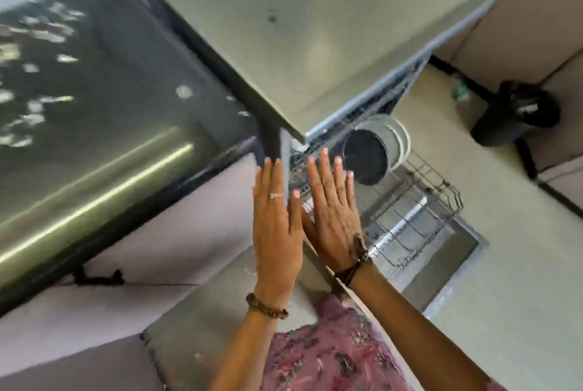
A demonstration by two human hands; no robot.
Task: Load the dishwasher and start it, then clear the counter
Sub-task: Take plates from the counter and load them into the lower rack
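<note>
left hand [276, 229], right hand [332, 217], fingers straight, holding nothing

The grey dishwasher top [309, 40] hides the far part of the wire rack [410, 211]. The speckled dark counter [79, 81] at left is motion-blurred and cut off by the edge.

Ring on left hand [277, 233], beaded bracelet [266, 307], pink floral garment [331, 356]

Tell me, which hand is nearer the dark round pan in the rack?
Right hand: its fingertips are just left of the dark round pan. The left hand is farther left.
</note>
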